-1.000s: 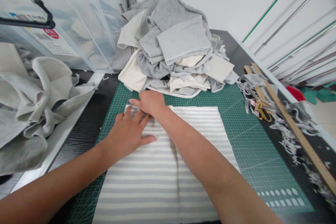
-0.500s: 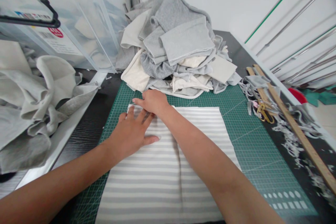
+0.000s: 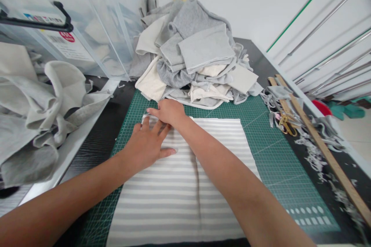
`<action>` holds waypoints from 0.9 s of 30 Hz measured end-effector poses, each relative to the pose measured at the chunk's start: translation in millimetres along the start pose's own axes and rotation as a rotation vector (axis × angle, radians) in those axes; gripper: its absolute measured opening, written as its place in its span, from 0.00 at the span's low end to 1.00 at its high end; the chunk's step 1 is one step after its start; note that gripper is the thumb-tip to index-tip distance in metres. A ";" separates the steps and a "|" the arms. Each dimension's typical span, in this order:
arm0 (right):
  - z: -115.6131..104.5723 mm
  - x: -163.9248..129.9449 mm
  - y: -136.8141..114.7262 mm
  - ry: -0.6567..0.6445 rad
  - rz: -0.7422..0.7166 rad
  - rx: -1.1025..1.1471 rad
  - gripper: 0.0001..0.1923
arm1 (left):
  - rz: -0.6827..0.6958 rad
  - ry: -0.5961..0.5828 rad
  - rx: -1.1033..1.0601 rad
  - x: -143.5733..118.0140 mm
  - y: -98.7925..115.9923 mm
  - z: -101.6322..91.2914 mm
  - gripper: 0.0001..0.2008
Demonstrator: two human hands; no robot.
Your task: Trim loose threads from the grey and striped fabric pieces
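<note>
Nothing has shifted: both hands stay on the striped cloth lying on the green cutting mat. Left hand presses flat, fingers spread; right hand pinches the far-left corner. Red bin label unreadable.

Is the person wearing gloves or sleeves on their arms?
No. Both arms are bare as far as the picture shows, with no sleeves in view. The left hand and right hand have no gloves, and I see no rings, watch or bracelets on fingers or wrists.

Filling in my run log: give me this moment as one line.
left hand: flat on striped fabric | right hand: at its far left corner | under: green cutting mat | behind: fabric pile
</note>
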State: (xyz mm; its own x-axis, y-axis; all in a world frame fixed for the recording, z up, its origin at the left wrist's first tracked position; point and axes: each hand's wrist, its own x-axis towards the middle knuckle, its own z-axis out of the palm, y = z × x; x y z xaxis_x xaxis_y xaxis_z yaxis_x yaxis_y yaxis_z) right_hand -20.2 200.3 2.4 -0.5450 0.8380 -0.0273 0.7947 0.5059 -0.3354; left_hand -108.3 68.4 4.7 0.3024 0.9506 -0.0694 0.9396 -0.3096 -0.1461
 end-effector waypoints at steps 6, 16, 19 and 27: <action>1.6 1.8 -3.5 -0.001 -0.008 -0.026 0.30 | -0.006 0.021 -0.020 -0.1 0.6 -1.5 0.36; -9.5 -11.4 -1.6 0.063 0.055 -0.013 0.32 | 0.002 0.034 -0.023 -2.2 0.8 0.0 0.37; -23.6 -38.4 17.4 0.159 0.099 -0.029 0.32 | 0.012 0.051 -0.015 -3.9 -0.1 2.4 0.37; -19.4 -138.9 77.3 0.270 0.206 0.158 0.25 | 0.025 0.057 -0.094 -7.0 3.8 -10.6 0.32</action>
State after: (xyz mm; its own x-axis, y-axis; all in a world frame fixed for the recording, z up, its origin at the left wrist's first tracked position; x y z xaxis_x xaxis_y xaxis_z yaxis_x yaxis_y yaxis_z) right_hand 122.1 127.0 -1.4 -0.2713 0.9532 0.1335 0.8176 0.3014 -0.4906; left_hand -105.1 60.8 15.0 0.3322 0.9431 -0.0156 0.9416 -0.3326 -0.0519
